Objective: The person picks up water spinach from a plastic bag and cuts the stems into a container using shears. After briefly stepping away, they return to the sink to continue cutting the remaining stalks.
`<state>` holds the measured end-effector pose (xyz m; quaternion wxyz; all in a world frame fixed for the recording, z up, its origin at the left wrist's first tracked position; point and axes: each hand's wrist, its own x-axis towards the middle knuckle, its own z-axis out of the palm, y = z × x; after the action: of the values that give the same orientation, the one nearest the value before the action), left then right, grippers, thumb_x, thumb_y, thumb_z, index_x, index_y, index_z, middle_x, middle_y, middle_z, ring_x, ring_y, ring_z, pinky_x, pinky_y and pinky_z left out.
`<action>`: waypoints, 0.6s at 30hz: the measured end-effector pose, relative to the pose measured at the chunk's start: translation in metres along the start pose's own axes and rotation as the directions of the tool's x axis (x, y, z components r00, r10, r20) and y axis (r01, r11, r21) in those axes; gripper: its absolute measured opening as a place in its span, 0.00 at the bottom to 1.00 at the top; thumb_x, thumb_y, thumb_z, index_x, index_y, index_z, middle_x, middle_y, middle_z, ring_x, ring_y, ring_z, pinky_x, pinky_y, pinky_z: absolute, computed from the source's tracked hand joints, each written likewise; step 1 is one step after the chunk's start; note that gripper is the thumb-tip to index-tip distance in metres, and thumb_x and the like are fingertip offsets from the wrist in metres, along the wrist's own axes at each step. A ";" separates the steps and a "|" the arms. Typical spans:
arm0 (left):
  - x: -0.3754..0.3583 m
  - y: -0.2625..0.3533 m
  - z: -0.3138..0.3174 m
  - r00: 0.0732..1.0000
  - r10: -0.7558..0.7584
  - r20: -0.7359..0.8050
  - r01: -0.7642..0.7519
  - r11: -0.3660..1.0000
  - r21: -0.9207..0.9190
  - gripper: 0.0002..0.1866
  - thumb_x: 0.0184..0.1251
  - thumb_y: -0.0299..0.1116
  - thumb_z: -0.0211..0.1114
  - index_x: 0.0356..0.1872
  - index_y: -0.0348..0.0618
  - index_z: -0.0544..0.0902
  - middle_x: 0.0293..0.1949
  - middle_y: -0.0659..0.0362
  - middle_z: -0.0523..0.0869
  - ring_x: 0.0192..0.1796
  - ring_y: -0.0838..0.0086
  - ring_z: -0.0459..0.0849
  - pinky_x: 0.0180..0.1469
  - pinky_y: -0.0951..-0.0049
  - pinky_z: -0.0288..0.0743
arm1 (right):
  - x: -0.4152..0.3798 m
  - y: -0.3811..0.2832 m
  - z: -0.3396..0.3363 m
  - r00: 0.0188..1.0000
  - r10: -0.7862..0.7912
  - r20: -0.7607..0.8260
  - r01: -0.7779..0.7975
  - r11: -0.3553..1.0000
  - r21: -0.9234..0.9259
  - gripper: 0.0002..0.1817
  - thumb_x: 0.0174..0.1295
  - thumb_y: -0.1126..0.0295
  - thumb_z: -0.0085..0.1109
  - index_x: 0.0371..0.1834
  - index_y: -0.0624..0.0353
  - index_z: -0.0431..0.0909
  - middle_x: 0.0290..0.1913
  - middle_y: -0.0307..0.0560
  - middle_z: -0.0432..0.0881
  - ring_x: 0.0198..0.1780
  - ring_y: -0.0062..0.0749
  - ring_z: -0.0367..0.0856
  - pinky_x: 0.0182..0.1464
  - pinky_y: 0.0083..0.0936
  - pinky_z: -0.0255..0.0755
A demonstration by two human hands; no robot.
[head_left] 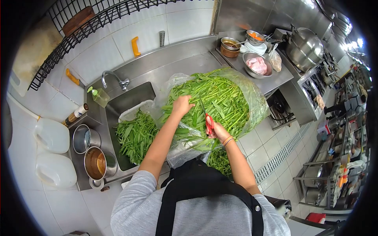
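Note:
A big heap of water spinach (220,92), long green stalks with narrow leaves, lies in an opened clear plastic bag (254,92) on the steel counter. My left hand (182,105) is closed on some stalks at the left side of the heap. In my right hand (217,131) are red-handled scissors (209,120), their blades pointing up and left over the greens. I cannot make out whether the blades are apart. To the left, loose leaves (136,135) fill a white basket (136,111) in the sink. More greens (219,160) sit low, below my right forearm.
A steel sink (130,96) with a tap (114,78) is at the left, beside metal pots (100,163) and a soap bottle (99,96). At the back right stand a bowl of raw meat (257,66) and smaller bowls. A floor drain (281,153) runs at the right.

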<state>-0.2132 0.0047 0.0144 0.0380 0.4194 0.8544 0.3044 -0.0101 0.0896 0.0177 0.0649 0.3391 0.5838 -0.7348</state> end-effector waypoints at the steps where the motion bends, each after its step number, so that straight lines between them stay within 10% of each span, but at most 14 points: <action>1: -0.002 0.003 0.002 0.999 -0.001 0.043 0.000 0.999 0.038 0.16 0.52 0.41 0.66 0.39 0.44 0.82 0.32 0.46 0.83 0.37 0.53 0.81 0.38 0.59 0.75 | 0.000 0.002 -0.002 0.999 0.007 0.049 -0.008 1.000 0.010 0.34 0.50 0.28 0.47 0.18 0.52 0.70 0.17 0.35 0.72 0.16 0.16 0.66 0.22 0.14 0.65; 10: -0.033 0.040 0.000 0.976 0.210 -0.056 -0.213 0.976 -0.043 0.11 0.54 0.35 0.64 0.37 0.44 0.82 0.35 0.51 0.83 0.35 0.56 0.82 0.37 0.62 0.76 | -0.001 -0.003 -0.005 0.986 -0.083 -0.142 0.091 0.994 0.054 0.30 0.54 0.37 0.54 0.14 0.53 0.68 0.15 0.34 0.68 0.15 0.17 0.64 0.20 0.15 0.64; 18: -0.090 0.010 -0.105 0.923 -0.214 -0.319 0.187 0.976 -0.114 0.17 0.63 0.43 0.57 0.39 0.37 0.80 0.32 0.46 0.82 0.36 0.52 0.81 0.40 0.62 0.74 | -0.040 0.027 -0.035 0.995 -0.096 -0.014 0.096 0.995 0.028 0.31 0.57 0.35 0.46 0.17 0.54 0.71 0.17 0.34 0.71 0.18 0.17 0.67 0.23 0.13 0.62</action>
<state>-0.1821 -0.1085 0.0885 -0.0572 0.2710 0.8741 0.3991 0.0486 0.1007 0.0152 0.0210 0.3163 0.5891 -0.7433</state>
